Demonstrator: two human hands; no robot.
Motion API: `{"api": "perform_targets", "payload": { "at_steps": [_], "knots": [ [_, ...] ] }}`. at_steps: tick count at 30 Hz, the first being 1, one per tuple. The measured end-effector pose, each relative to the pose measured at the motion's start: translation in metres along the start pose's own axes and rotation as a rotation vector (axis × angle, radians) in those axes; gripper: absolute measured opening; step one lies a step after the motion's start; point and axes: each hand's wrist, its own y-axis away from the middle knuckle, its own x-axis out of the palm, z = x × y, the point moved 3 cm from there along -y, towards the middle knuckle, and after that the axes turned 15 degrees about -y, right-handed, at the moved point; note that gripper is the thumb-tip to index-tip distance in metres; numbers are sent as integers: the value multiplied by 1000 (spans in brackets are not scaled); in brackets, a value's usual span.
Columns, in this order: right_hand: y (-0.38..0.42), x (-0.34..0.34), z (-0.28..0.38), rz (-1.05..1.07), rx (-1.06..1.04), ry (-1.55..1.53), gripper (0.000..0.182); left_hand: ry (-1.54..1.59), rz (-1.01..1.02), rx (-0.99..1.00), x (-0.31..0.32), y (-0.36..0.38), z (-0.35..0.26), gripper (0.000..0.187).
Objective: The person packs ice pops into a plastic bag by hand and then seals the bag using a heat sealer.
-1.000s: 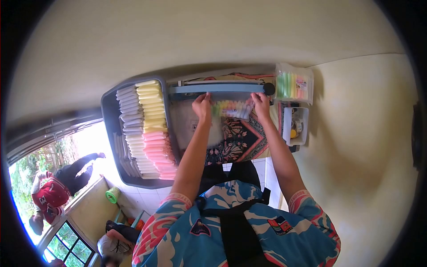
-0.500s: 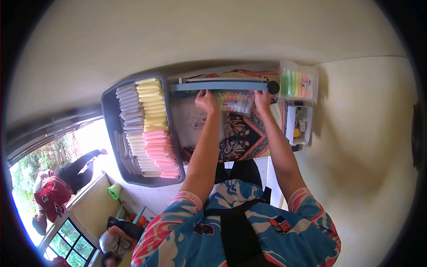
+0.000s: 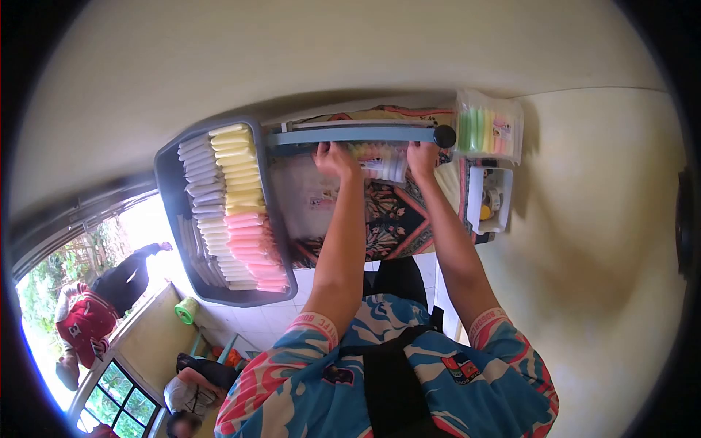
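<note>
A clear bag of pastel-coloured sticks (image 3: 382,162) lies under the near edge of a long blue sealer bar (image 3: 350,136) with a black knob at its right end. My left hand (image 3: 335,160) is closed at the left side of this bag, against the bar. At the bag's right corner, just below the knob, my right hand (image 3: 423,158) pinches its edge. The fingertips of both hands are partly hidden by the bar. Flat clear printed bags (image 3: 307,197) lie left of my left forearm.
A grey bin (image 3: 281,248) of white, yellow and pink packets stands at the left. A filled bag of coloured sticks (image 3: 488,133) and a white tray (image 3: 476,201) with tape are at the right. Two people (image 3: 87,325) (image 3: 191,387) are at the lower left.
The whole view has shifted slightly. The bag's top edge has gone a little further under the blue bar, and both hands remain at its sides.
</note>
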Motion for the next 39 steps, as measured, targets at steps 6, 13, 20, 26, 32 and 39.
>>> {"api": "perform_targets", "payload": {
  "at_steps": [6,13,20,26,32,39],
  "knots": [
    [-4,4,4,9,-50,13,11,3,-117,102,6,-4,1,24],
    [-7,8,13,-134,-178,-37,8,-381,-173,196,4,-13,3,23],
    [0,7,11,-117,-111,-62,8,-357,-198,230,2,-12,2,18],
    [6,10,7,-147,-113,-98,7,-189,-146,139,3,-1,-9,20],
    [9,11,13,-151,-57,-130,10,-107,-76,102,1,-5,-15,21],
    [9,18,6,-191,-118,-141,13,-55,-72,60,0,-9,-16,23]
  ]
}}
